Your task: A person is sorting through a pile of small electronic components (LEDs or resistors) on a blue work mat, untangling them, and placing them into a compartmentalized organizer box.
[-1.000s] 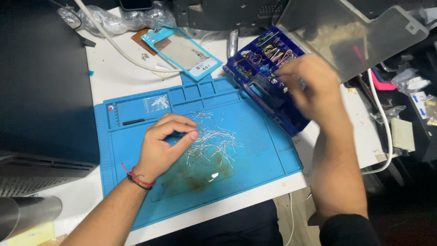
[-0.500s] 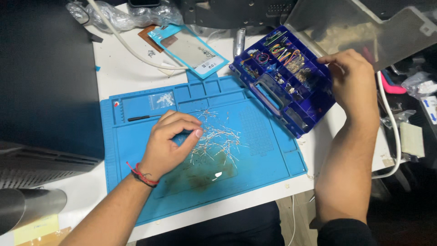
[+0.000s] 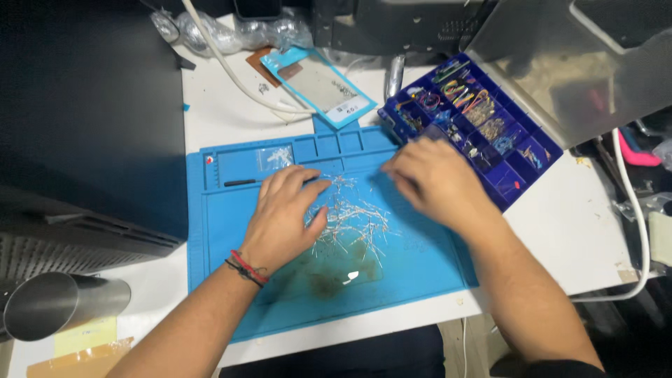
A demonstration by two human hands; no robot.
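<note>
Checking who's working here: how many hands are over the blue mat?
2: the left hand rests on the blue mat beside the wire pieces; the right hand hovers near the compartment box.

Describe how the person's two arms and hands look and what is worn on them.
Both forearms are bare, with no gloves or rings that I can make out. The left hand has thin red and dark string bracelets around the wrist. The right hand is blurred; a dark sleeve edge shows near its elbow.

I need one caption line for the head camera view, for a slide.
Both hands, left hand and right hand, rest over a pile of thin wire-legged components on a blue silicone work mat.
</note>
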